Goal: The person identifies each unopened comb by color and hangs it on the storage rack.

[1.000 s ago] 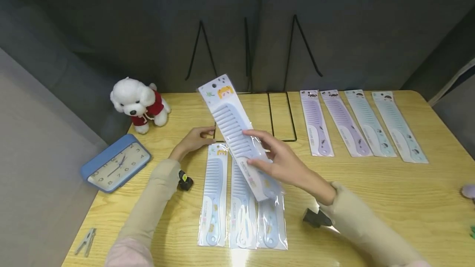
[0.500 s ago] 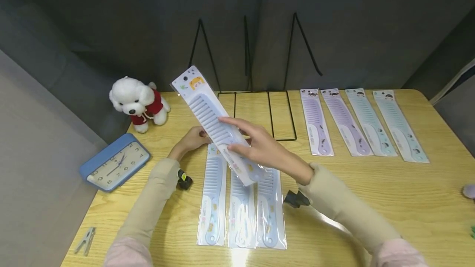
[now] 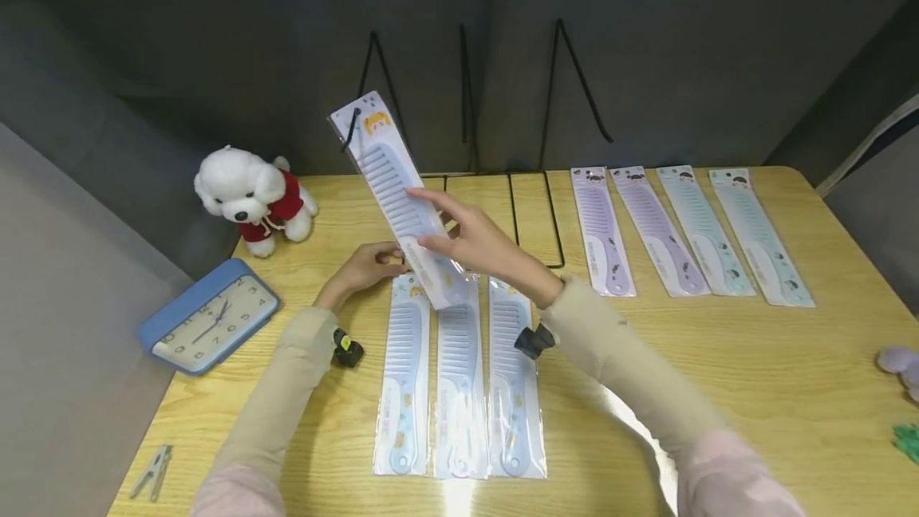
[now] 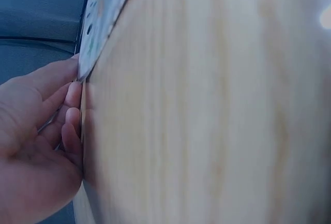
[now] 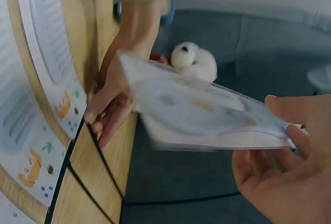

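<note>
My right hand (image 3: pixel 477 242) grips a packaged blue comb (image 3: pixel 388 182) between thumb and fingers, its top tilted left. The package's hole is at the left prong of a black wire rack (image 3: pixel 550 218), whose tip shows in front of the card. My left hand (image 3: pixel 364 268) is low at the rack's front left corner, fingers curled and pinching its base wire. In the right wrist view the held comb package (image 5: pixel 207 110) is seen from below, with the left hand (image 5: pixel 116 92) behind it. Below the rack lie packaged blue combs (image 3: pixel 402 373) in a row.
Packaged purple combs (image 3: pixel 603 234) and teal combs (image 3: pixel 761 238) lie at the right back. A white toy dog (image 3: pixel 240 186), a blue clock (image 3: pixel 211 317) and a clothespin (image 3: pixel 152 473) stand or lie at left. A purple object (image 3: pixel 897 361) and green item (image 3: pixel 906 441) are at far right.
My right hand has carried the comb package leftward, then up to the rack's left prong, which now shows through at the hole. My left hand stays at the rack's base.
</note>
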The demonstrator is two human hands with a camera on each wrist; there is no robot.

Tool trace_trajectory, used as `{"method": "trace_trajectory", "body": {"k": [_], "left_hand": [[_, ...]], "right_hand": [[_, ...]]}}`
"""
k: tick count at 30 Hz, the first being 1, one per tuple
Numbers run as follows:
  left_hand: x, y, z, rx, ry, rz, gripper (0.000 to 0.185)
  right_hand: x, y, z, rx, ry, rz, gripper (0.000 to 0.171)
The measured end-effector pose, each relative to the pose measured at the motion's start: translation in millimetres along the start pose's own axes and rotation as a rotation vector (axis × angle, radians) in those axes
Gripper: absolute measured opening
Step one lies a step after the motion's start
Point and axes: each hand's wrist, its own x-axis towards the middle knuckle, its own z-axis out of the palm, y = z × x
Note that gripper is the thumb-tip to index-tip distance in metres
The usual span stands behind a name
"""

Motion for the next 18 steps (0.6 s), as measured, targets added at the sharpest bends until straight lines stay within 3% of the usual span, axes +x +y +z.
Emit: {"method": "trace_trajectory", "body": {"k": [6,18], "left_hand": [[1.4,-0.1,-0.9,0.003,0.001,0.004,0.051],[0.2,-2.7,0.1,0.011,-0.01,0.007,0.051]], "right_hand": [[27,19,-2,0.057,0.016,0.104,0.061],[65,44,5,0.116,0.066,0.143,0.062]]}}
